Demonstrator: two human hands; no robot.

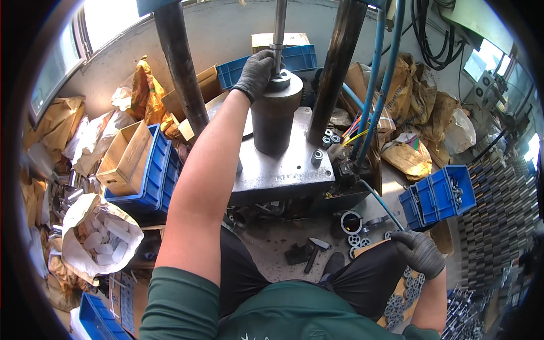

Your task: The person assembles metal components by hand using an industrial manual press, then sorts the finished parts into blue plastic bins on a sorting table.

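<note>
My left hand (256, 75), in a dark grey glove, reaches up and closes around an upright metal rod (277, 61). The rod stands in a dark ring on top of a thick steel cylinder (273, 127). That cylinder rests on the steel bed plate (272, 170) of a press, between two dark columns. My right hand (419, 253), gloved too, is low at the right. Its fingers are closed around the end of a thin blue lever (381, 202) that slopes down from the machine; the grip itself is partly hidden.
Small metal bushings (317, 157) stand on the plate's right. A hammer (315, 253) lies on the floor. Several spoked metal rings (405, 294) are near my right knee. Blue crates (439, 195) of parts stand right; a white sack (102, 235) and a wooden box (126, 158) stand left.
</note>
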